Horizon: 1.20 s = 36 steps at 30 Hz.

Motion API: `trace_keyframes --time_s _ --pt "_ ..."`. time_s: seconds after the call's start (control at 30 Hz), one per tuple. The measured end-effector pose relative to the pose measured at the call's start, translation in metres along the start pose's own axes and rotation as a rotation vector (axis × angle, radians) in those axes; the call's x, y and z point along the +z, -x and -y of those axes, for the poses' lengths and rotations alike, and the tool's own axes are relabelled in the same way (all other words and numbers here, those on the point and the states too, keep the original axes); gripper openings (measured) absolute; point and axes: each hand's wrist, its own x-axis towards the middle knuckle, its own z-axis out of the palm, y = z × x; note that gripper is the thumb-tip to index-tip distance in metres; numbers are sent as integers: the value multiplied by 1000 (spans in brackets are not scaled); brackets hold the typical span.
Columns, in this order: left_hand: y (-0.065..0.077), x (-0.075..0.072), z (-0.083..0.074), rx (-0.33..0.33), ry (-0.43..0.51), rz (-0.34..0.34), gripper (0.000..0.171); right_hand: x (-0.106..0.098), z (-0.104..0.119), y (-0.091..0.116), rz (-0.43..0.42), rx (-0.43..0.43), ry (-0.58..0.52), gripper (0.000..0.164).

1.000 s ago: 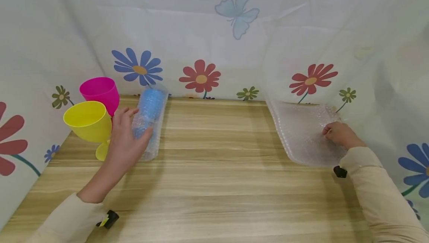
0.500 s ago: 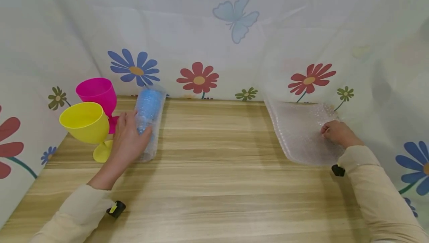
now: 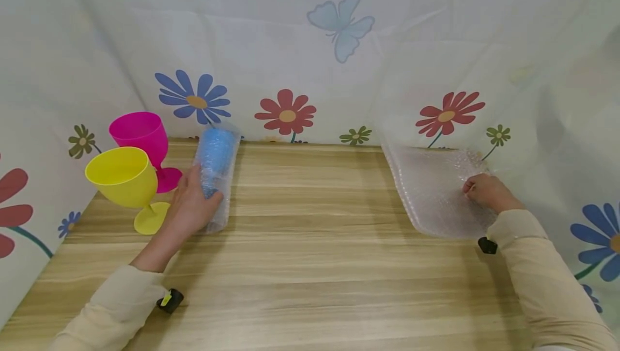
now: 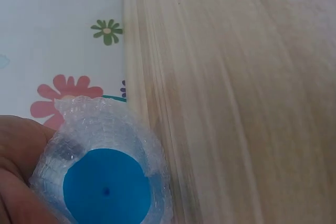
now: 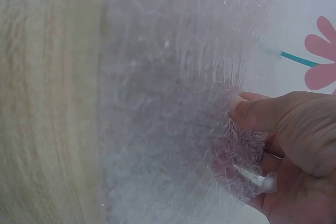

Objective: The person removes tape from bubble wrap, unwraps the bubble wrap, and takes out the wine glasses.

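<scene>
On the left of the table a blue cup [image 3: 215,149] stands wrapped in bubble wrap. My left hand [image 3: 196,205] curls round its lower part, fingers on the left side and thumb on the near side. In the left wrist view, the round blue base [image 4: 106,187] shows inside the wrap's open end, with fingers [image 4: 21,150] against the wrap's left side. Over on the right, a piece of bubble wrap [image 3: 426,189] hangs slightly raised. My right hand [image 3: 489,192] pinches its right edge between thumb and fingers, as the right wrist view shows.
A pink goblet [image 3: 140,135] and a yellow goblet [image 3: 121,176] stand left of my left hand, close to it. A flower-printed sheet [image 3: 290,55] encloses the wooden table [image 3: 310,265] at the back and sides.
My left hand has moved right, away from the goblets, and its fingers have closed round the wrapped blue cup. My right hand keeps pinching the bubble wrap in much the same place.
</scene>
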Motion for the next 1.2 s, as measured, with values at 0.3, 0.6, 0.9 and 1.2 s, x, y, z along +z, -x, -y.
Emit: trace_keyframes --time_s 0.3,0.6,0.9,1.2 --pt "4 0 -3 22 -9 12 90 3 1 0 8 58 -33 10" --pt "21 4 -17 -49 -3 89 91 3 1 1 5 39 -24 9" --pt "45 21 -36 -13 41 102 88 4 -1 -1 20 31 -14 8" --pt "67 46 -56 67 62 111 84 3 -3 -5 11 20 -6 8"
